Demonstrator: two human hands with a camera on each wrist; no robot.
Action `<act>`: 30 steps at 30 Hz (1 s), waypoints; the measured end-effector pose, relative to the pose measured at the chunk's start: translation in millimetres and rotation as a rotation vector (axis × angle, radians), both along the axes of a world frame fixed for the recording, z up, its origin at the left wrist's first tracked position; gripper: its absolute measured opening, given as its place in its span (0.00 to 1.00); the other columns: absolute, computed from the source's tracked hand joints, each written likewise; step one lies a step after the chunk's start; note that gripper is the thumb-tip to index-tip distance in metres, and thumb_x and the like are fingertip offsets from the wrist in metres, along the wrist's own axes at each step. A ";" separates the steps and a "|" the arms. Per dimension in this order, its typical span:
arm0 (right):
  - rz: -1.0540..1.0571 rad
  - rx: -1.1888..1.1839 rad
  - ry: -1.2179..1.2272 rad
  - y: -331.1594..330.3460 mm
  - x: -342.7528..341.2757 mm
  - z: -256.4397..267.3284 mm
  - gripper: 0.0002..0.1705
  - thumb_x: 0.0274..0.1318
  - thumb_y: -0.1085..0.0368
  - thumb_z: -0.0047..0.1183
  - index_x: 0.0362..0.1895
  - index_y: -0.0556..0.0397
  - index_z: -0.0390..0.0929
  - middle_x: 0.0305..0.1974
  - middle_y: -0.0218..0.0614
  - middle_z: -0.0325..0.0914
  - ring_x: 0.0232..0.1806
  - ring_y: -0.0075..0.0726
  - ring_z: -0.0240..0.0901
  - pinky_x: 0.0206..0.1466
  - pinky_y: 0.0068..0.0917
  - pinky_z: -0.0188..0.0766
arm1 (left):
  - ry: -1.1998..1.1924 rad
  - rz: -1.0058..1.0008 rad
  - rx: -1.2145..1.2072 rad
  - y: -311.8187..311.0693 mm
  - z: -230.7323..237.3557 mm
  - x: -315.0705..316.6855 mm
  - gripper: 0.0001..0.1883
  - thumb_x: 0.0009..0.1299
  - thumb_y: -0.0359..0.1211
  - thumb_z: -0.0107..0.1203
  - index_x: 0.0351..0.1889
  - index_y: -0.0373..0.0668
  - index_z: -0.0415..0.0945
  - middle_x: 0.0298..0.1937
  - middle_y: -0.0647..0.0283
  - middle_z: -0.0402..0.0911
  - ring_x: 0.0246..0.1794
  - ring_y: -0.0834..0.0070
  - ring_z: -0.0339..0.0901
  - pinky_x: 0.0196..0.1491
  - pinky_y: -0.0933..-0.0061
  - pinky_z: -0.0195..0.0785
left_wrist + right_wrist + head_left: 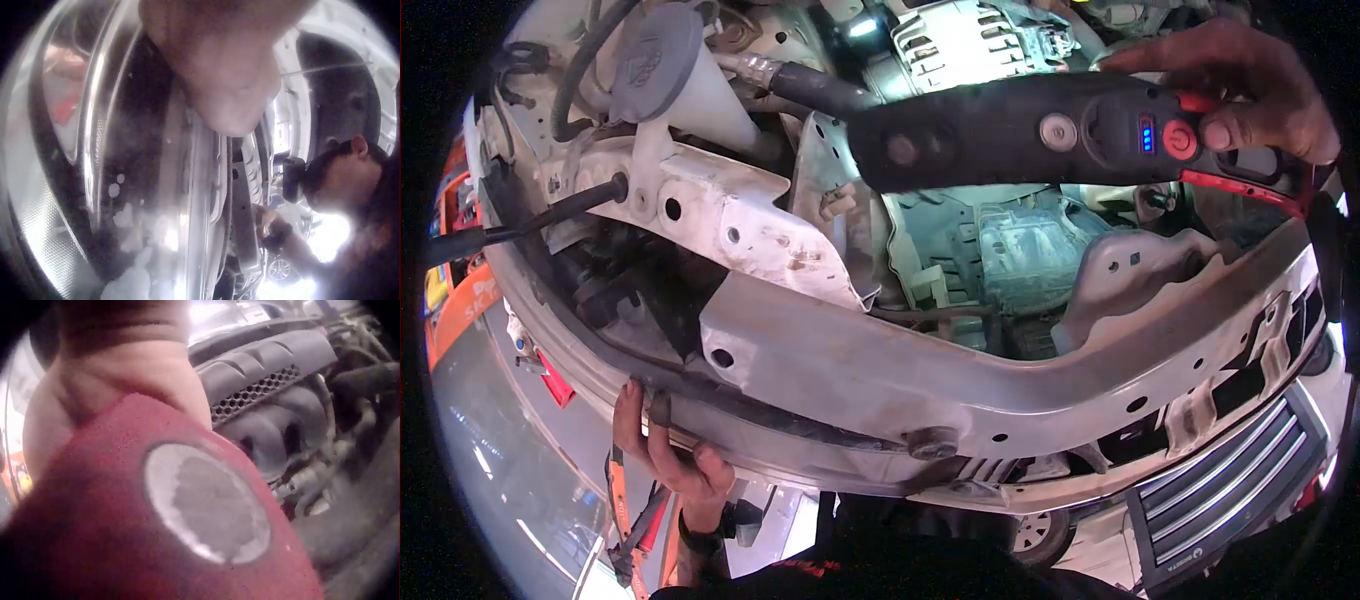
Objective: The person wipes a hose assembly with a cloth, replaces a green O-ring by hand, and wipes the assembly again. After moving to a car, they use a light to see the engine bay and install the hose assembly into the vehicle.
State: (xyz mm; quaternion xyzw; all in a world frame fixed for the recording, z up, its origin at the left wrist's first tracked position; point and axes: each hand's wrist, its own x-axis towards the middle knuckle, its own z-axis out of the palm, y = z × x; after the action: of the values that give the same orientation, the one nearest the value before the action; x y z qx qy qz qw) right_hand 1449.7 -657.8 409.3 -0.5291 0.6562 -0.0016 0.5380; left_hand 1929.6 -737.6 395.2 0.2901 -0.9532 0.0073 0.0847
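Observation:
In the head view my right hand [1260, 85] grips the red end of a black and red work light [990, 130], thumb beside its power button. The light lies level across the open engine bay, with small blue indicators lit. The right wrist view shows its red back [125, 481] with a round metal disc [209, 503]. My left hand [680, 465] rests its extended fingers on the front edge of the car, below the pale metal crossmember [880, 365]. From the left wrist, that hand [219, 69] is over a headlight [137, 156], fingertips hidden.
A reservoir with a grey cap [657, 65] stands at the upper left. Nearby, a black rod [530, 222] meets the frame. An alternator [960, 45] sits brightly lit at the back. A drawer cabinet [1225, 500] stands lower right. The right wrist view includes an engine cover [269, 369].

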 end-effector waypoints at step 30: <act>0.769 -0.428 0.730 -68.4 -2.7 7.2 0.44 0.21 0.72 0.65 0.55 0.49 0.67 0.45 0.42 0.73 0.49 0.47 0.69 0.53 0.40 0.63 | -0.054 0.027 0.027 1.1 4.9 6.5 0.19 0.68 0.45 0.37 0.47 0.40 0.64 0.60 0.49 0.62 0.60 0.50 0.57 0.59 0.49 0.50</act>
State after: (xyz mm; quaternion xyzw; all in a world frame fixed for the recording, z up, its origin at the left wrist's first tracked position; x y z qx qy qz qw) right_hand 1447.0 -726.3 416.5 -0.7933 0.5448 0.2444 0.1190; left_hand 1936.1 -736.5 400.2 0.3038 -0.9511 0.0035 0.0549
